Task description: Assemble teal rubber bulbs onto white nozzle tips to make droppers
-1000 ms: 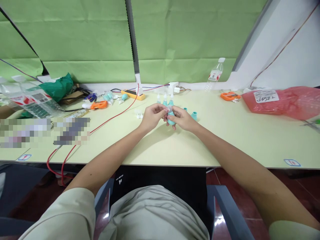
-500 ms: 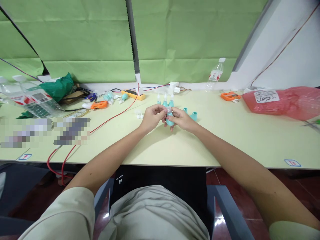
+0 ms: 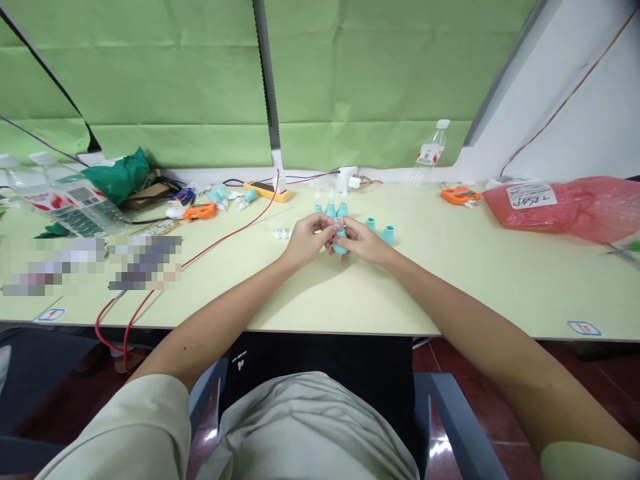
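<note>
Between both hands is a small teal bulb-shaped bottle (image 3: 340, 247) with a clear top. My right hand (image 3: 366, 241) wraps its fingers round the bottle. My left hand (image 3: 309, 239) pinches at the clear top, its thumb against it. Just behind the hands stand several teal bottles (image 3: 331, 209) with clear tips. To the right lie two teal pieces with open necks, one (image 3: 387, 235) larger in view than the other (image 3: 371, 223). Small white parts (image 3: 281, 234) rest left of my left hand.
Large plastic bottles (image 3: 75, 197), a green bag (image 3: 120, 175), an orange tool (image 3: 200, 211) and a yellow meter (image 3: 270, 192) are at the left. A red cable crosses the table. At the right are a clear bottle (image 3: 431, 153), another orange tool (image 3: 460, 195) and a red bag (image 3: 525, 212).
My left thumb and fingers have shifted slightly over the bottle's clear top. Both hands stay at nearly the same place, and the view has tilted a little.
</note>
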Demonstrator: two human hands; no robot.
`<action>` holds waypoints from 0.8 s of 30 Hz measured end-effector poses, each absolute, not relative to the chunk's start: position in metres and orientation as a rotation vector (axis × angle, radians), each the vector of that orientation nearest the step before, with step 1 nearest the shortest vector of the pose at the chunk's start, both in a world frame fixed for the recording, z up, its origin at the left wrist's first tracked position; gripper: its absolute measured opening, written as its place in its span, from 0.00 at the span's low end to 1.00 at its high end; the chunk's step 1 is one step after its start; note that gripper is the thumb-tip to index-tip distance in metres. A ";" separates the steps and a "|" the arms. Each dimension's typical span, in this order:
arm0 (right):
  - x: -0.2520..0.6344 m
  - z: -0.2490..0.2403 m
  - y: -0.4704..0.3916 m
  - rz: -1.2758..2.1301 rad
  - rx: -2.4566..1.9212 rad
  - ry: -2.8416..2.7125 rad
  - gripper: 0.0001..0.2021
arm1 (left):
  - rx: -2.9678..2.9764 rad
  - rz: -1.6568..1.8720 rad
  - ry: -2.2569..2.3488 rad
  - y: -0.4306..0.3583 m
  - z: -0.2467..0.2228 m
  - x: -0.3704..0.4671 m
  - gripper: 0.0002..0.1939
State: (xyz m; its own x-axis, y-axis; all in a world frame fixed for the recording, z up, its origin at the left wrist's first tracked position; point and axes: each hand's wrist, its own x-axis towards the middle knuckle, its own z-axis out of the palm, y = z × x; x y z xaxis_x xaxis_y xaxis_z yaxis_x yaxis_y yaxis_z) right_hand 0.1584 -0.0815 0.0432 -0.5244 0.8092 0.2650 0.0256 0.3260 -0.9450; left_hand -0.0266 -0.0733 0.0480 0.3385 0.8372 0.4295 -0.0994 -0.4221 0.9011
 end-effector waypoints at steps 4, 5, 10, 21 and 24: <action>0.161 0.041 -0.079 1.269 -0.738 -1.826 0.18 | 1.655 1.250 0.708 -0.073 0.046 -0.025 0.17; 0.161 0.040 -0.079 1.265 -0.736 -1.827 0.18 | 1.660 1.253 0.707 -0.073 0.045 -0.026 0.17; 0.157 0.039 -0.080 1.173 -0.769 -1.824 0.17 | 1.698 1.250 0.631 -0.071 0.046 -0.029 0.17; 0.156 0.044 -0.088 0.783 -0.858 -1.814 0.11 | 1.695 1.307 0.500 -0.076 0.055 -0.029 0.14; 0.157 0.043 -0.087 0.786 -0.835 -1.824 0.10 | 1.701 1.303 0.475 -0.074 0.055 -0.029 0.13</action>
State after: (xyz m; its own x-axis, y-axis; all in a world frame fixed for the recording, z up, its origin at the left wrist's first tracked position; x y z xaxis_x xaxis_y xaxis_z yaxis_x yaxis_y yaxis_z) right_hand 0.1574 -0.0867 0.0435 -0.3181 0.8133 0.4872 0.2040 0.5605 -0.8026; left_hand -0.0293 -0.0742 0.0549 0.3671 0.7476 0.5535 -0.2162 -0.5102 0.8324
